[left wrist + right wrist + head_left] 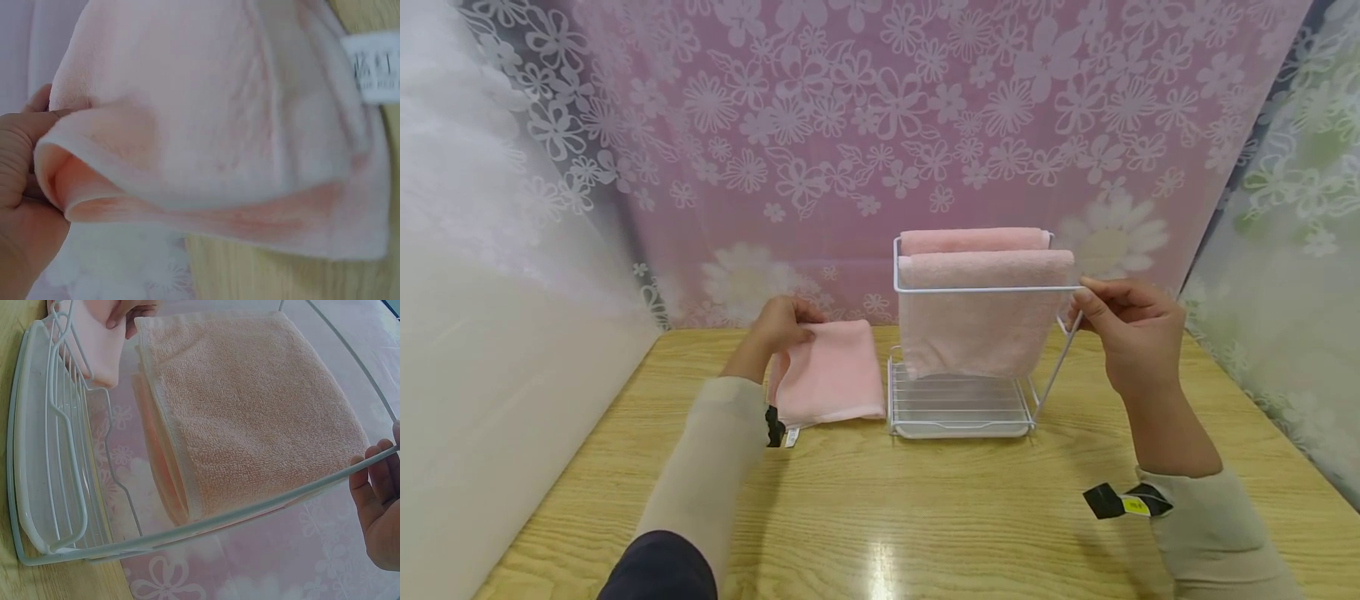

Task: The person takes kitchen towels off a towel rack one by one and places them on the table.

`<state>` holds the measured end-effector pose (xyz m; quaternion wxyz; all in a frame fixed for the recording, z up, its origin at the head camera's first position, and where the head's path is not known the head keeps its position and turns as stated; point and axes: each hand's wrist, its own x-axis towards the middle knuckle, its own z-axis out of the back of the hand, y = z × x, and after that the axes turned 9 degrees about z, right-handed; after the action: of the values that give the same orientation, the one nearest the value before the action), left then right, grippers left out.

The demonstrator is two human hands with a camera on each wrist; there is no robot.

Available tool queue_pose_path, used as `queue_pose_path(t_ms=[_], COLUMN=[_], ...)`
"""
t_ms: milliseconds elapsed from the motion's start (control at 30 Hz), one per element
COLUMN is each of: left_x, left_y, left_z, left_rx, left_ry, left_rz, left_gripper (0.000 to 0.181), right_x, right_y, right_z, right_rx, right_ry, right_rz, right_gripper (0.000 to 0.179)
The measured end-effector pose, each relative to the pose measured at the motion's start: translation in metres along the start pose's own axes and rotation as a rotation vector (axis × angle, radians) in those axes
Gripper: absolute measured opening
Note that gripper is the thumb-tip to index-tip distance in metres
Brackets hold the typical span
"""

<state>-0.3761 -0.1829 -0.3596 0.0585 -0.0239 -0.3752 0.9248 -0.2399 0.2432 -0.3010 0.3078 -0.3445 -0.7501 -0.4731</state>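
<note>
My left hand (784,323) pinches a folded pink towel (833,375) by its upper left corner, left of the rack. In the left wrist view the towel's layers (187,144) gape at the folded edge, and a white label (375,67) sticks out. The fingers and thumb of my right hand (1138,333) grip the top right corner of a white wire rack (985,290). Over its upper bars hang a pale pink towel (981,333) in front and another pink towel (973,240) behind. The right wrist view shows the front towel's folded layers (244,412) from the side.
The rack's lower wire shelf has a white drip tray (958,429) under it on the wooden table (880,508). A flowered pink curtain (850,125) stands right behind the table, with pale sheets at both sides. Black straps (1105,500) sit on the wrists.
</note>
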Motion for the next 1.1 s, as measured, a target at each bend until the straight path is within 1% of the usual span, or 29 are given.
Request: queue_pose_path(t_ms=[100,267,400,500,667,767,933,1033,1100], left_x=[0.004,0.008,0.010,0.012,0.013,0.014,0.013,0.011,0.009], left_y=[0.006,0.015,0.019,0.017,0.013,0.013,0.017,0.019,0.019], left_z=[-0.005,-0.012,-0.016,-0.018,-0.020,-0.022,-0.022,-0.021,-0.020], left_rx=[0.050,0.163,0.202,0.200,0.175,0.192,0.188,0.147,0.134], left_ry=[-0.026,-0.068,-0.100,-0.118,-0.102,-0.106,-0.123,-0.111,-0.106], left_rz=[-0.012,-0.038,-0.062,-0.073,-0.071,-0.071,-0.048,-0.037,-0.048], left_gripper=[0.028,0.031,0.030,0.028,0.031,0.032,0.038,0.040,0.039], right_x=[-0.001,-0.001,-0.001,-0.001,-0.001,0.000,0.000,0.000,0.000], right_y=[-0.001,-0.004,-0.004,-0.004,-0.003,-0.003,-0.004,-0.003,-0.003], right_z=[0.000,0.000,0.001,0.001,0.001,0.002,0.002,0.002,0.002], right_rx=[-0.004,0.014,0.003,0.005,-0.038,-0.061,-0.033,-0.019,-0.020], right_ry=[0.002,0.014,0.009,0.008,0.003,0.003,0.009,0.010,0.009], right_rz=[0.004,0.006,0.003,0.003,0.006,0.008,0.011,0.013,0.015], right_gripper=[0.016,0.016,0.016,0.016,0.016,0.017,0.017,0.018,0.017])
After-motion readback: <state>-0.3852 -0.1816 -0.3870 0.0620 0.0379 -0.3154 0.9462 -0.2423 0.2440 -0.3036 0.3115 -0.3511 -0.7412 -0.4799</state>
